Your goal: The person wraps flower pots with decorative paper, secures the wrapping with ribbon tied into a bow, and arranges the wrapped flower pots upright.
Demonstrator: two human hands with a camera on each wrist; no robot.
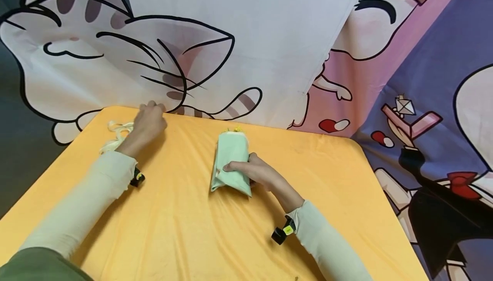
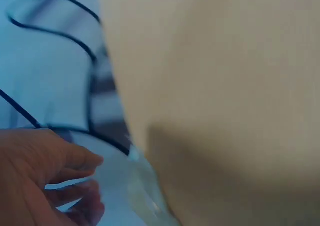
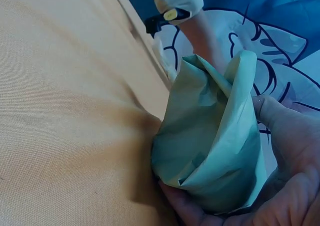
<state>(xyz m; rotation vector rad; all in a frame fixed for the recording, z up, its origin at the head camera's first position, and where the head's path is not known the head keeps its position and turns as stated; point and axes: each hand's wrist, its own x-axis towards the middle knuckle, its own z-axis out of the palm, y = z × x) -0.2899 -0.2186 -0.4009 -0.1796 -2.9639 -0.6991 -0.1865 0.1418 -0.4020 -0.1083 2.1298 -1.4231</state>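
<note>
A pale green paper-wrapped bundle point(image 1: 232, 152) lies near the middle of the table, with small yellow flower tips point(image 1: 236, 129) showing at its far end. My right hand point(image 1: 262, 170) grips its near part, thumb on top and fingers around the side. In the right wrist view, the folded paper point(image 3: 215, 136) fills the grasp. Over at the far left edge, my left hand point(image 1: 148, 122) is beside a loose cream ribbon point(image 1: 111, 145). Its fingers bend loosely in the left wrist view, apart from the ribbon point(image 2: 142, 188), with nothing visible between them.
A yellow cloth point(image 1: 185, 212) covers the table. Behind its far edge hangs a white sheet point(image 1: 277, 58) with a cartoon cat, and a purple printed sheet point(image 1: 435, 80) hangs on the right. Each wrist wears a small black camera point(image 1: 280, 235).
</note>
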